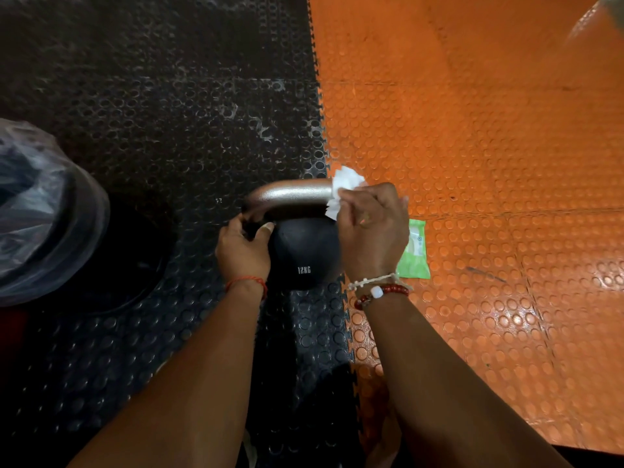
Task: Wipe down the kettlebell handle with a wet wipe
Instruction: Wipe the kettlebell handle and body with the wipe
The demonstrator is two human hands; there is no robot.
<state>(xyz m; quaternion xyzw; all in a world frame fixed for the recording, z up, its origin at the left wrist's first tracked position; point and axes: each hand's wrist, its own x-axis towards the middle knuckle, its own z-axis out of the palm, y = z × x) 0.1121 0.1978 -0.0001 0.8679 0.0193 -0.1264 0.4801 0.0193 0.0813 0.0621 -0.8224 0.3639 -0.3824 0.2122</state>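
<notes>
A black kettlebell [305, 255] marked 12KG stands on the floor where the black and orange mats meet. Its silver handle [290, 195] arches over the ball. My left hand [243, 246] grips the left leg of the handle, fingers curled round it. My right hand [373, 228] holds a crumpled white wet wipe [346, 184] wrapped against the right end of the handle. Part of the wipe is hidden under my fingers.
A green wet-wipe pack [417, 251] lies on the orange studded mat [489, 146] just right of my right hand. A bin lined with a clear plastic bag [44, 211] stands at the left on the black studded mat [169, 113].
</notes>
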